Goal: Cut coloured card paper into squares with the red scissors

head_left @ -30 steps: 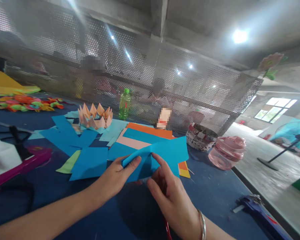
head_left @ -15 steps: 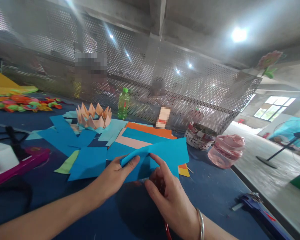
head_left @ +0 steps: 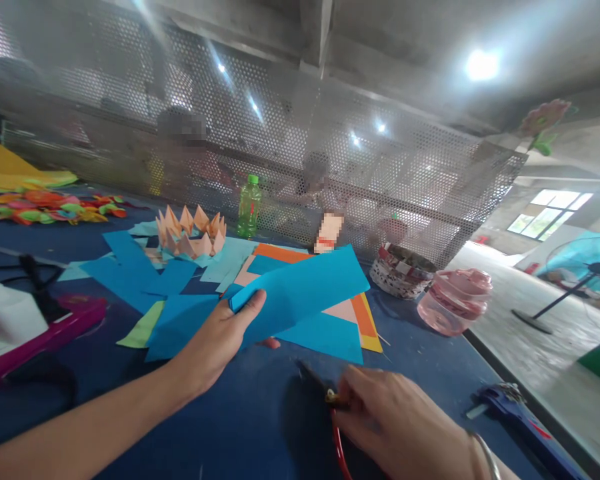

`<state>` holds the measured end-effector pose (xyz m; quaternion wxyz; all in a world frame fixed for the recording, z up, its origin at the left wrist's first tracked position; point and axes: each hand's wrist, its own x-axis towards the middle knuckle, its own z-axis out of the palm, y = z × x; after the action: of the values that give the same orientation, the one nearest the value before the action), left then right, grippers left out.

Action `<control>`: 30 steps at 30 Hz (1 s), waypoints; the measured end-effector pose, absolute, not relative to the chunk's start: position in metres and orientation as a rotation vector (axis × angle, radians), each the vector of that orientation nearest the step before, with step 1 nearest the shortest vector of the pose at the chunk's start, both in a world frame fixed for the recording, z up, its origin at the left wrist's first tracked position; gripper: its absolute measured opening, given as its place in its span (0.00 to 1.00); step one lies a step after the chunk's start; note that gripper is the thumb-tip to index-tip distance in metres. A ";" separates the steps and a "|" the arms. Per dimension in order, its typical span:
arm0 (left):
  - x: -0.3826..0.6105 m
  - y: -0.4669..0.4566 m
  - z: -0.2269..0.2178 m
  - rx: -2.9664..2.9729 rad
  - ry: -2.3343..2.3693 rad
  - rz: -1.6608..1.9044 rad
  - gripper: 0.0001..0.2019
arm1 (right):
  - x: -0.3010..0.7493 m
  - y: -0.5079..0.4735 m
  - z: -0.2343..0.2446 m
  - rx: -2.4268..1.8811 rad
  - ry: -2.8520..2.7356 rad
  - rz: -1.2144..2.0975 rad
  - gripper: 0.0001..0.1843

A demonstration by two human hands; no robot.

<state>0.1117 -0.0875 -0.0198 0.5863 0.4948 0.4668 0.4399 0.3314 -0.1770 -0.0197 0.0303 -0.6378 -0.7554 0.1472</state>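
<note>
My left hand (head_left: pixel 230 333) pinches the left end of a folded blue paper strip (head_left: pixel 305 283), thumb on top, and the strip slants up to the right above the table. Lower right, my right hand (head_left: pixel 385 407) is closed around a pair of scissors (head_left: pixel 331 398) near the pivot. Their dark blades point up and left, toward the paper; a red handle loop hangs below the hand. Part of the scissors is hidden by my fingers. Beneath the strip lie more blue sheets (head_left: pixel 330 337) along with orange and pink paper.
A peach paper crown (head_left: pixel 193 237) and a green bottle (head_left: pixel 250 207) stand behind. At right are a woven basket (head_left: pixel 400 270), a pink jug (head_left: pixel 454 300) and a blue glue gun (head_left: pixel 525 423). A magenta-and-white device (head_left: pixel 55 333) sits left. A perforated screen (head_left: pixel 280 133) rises behind.
My right hand has left the blue paper, moved down and right, and taken hold of the scissors. The left hand has raised the strip off the stack.
</note>
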 end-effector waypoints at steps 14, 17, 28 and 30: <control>0.106 -0.081 -0.032 1.063 1.015 1.070 0.26 | 0.343 -0.191 -0.052 -1.745 -2.011 0.712 0.21; 0.104 -0.078 -0.034 1.051 1.005 1.130 0.27 | 0.341 -0.183 -0.044 -1.581 -1.796 1.050 0.14; 0.099 -0.071 -0.032 1.147 0.925 1.275 0.22 | 0.308 -0.149 -0.046 -1.273 -1.588 1.285 0.24; 0.098 -0.071 -0.029 1.138 0.948 1.277 0.21 | 0.311 -0.151 -0.047 -1.273 -1.672 1.248 0.23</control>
<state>0.0979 -0.0707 -0.0294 0.5589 0.4826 0.4020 0.5414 0.3107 -0.1509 -0.0467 0.3416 -0.4897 -0.6428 0.4800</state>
